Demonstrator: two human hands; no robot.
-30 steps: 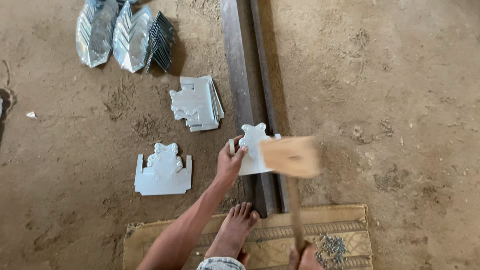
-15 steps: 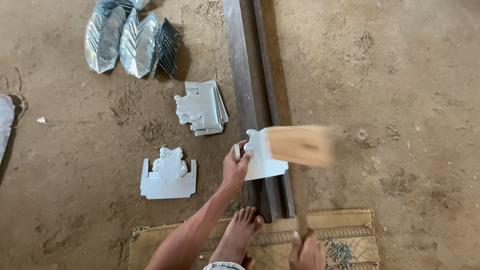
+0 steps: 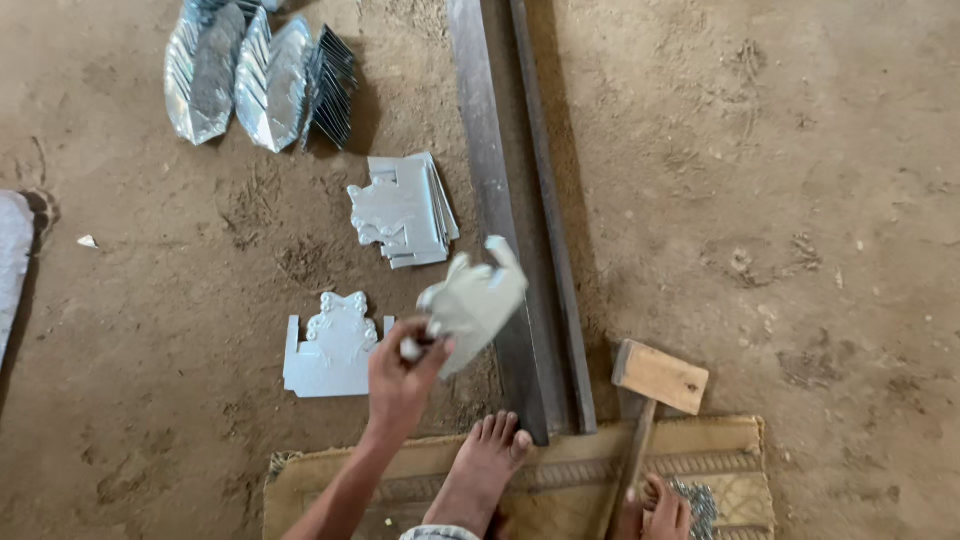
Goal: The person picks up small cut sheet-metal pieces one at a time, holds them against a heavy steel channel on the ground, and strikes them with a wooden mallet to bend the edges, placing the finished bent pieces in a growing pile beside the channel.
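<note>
The left hand (image 3: 400, 375) is pinching a cut sheet-metal piece (image 3: 472, 300) between thumb and fingers, lifting it tilted off the dirt floor (image 3: 780, 200), just left of the long angle-iron bar (image 3: 510, 200) that is running from near to far. The right hand (image 3: 660, 510), at the near edge of the view, is gripping the handle of a wooden mallet (image 3: 658, 376), whose head is resting low beside the near end of the bar. A bare foot (image 3: 480, 470) is resting on the woven mat (image 3: 720, 450) between the two hands, toes touching the bar's near end.

Further out, one flat ornamental piece (image 3: 335, 350) is lying alone on the floor left of the lifted one, and a small stack of similar cut pieces (image 3: 405, 210) is sitting farther off beside the bar. Leaf-shaped metal pieces (image 3: 255, 75) are leaning in bunches at the far left.

Judging by this, the work is looking partway through: one piece is lying aside, one is in hand, and the stack is apparently waiting, though which pile is finished cannot be told.
</note>
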